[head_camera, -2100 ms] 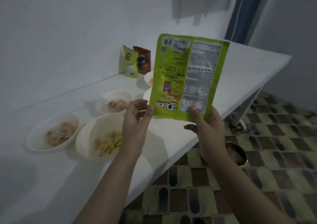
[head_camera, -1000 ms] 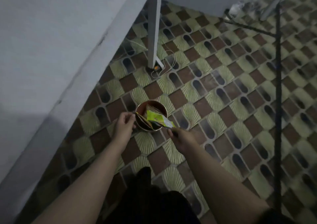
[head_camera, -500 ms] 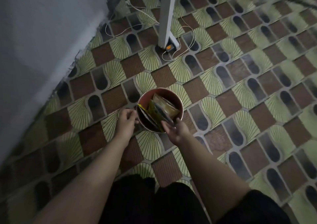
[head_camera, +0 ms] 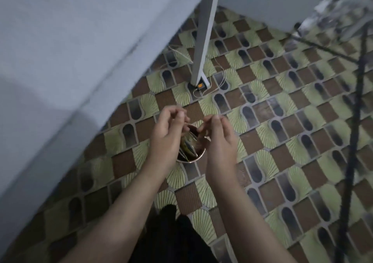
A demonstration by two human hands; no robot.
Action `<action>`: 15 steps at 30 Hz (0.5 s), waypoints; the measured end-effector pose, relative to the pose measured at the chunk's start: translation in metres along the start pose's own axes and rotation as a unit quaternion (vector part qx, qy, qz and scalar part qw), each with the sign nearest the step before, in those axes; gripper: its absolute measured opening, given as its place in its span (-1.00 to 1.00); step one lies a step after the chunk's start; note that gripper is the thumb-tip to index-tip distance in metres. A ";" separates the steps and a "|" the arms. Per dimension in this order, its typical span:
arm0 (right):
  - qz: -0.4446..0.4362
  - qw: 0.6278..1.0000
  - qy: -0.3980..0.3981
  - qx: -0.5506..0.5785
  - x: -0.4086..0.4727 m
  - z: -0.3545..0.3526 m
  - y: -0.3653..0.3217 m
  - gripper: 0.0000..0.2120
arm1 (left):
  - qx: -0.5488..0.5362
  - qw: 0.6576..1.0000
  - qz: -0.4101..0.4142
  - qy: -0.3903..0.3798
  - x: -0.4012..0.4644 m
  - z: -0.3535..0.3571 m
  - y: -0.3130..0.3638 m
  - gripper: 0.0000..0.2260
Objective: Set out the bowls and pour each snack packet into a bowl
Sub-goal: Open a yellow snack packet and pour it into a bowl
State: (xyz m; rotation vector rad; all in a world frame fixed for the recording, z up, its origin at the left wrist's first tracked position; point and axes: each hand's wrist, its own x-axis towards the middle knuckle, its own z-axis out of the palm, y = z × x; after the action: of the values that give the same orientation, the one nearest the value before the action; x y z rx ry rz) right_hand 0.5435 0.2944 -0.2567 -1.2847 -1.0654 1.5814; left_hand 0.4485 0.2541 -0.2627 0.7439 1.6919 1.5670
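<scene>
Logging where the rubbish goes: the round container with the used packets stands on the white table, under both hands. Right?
Not quite. The head view shows the round container with the used packets on the tiled floor, beside the white table, under both hands.

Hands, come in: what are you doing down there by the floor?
Left hand and right hand loosely curled, holding nothing. Empty packets in the metal bowl on the floor. Nothing in the way.

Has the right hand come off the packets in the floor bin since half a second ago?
Yes. The right hand has lifted up and away from the packets in the bin on the floor; its fingers are loosely curled and hold nothing.
</scene>
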 end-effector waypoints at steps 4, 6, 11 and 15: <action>-0.140 0.985 -0.089 -0.049 -0.054 0.028 -0.102 -0.74 | -0.034 0.994 0.088 0.064 -0.031 -0.025 0.102 -0.85; -0.202 0.965 -0.147 -0.076 -0.077 0.048 -0.135 -0.74 | -0.026 0.987 0.122 0.097 -0.045 -0.047 0.140 -0.84; -0.279 0.918 -0.258 -0.113 -0.124 0.115 -0.185 -0.77 | -0.006 0.962 0.188 0.196 -0.079 -0.124 0.206 -0.85; -0.315 0.875 -0.346 -0.125 -0.167 0.186 -0.199 -0.75 | -0.009 0.929 0.220 0.299 -0.105 -0.206 0.236 -0.84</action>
State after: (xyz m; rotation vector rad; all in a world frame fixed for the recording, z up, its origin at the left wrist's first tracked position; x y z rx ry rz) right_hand 0.4002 0.1773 0.0041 -0.3829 -1.9486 1.4119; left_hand 0.3323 0.0725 -0.0123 0.7109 2.0211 2.2966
